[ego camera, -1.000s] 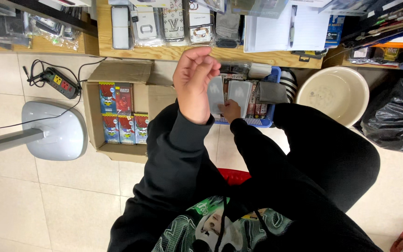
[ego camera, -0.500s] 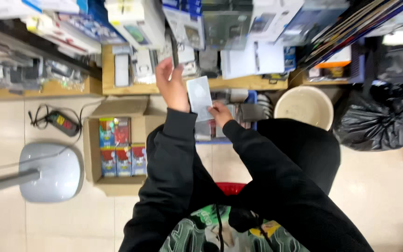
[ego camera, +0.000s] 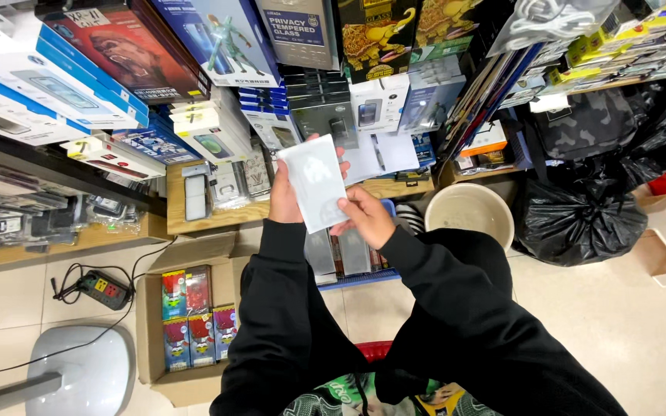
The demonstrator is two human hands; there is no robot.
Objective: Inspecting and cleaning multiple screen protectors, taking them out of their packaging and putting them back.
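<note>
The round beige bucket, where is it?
In the head view, the beige bucket sits on the floor right of both hands, beside the black bag.

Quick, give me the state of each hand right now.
Left hand: closed on the upper part of a flat white packet.
Right hand: gripping the same packet at its lower right corner.
</note>
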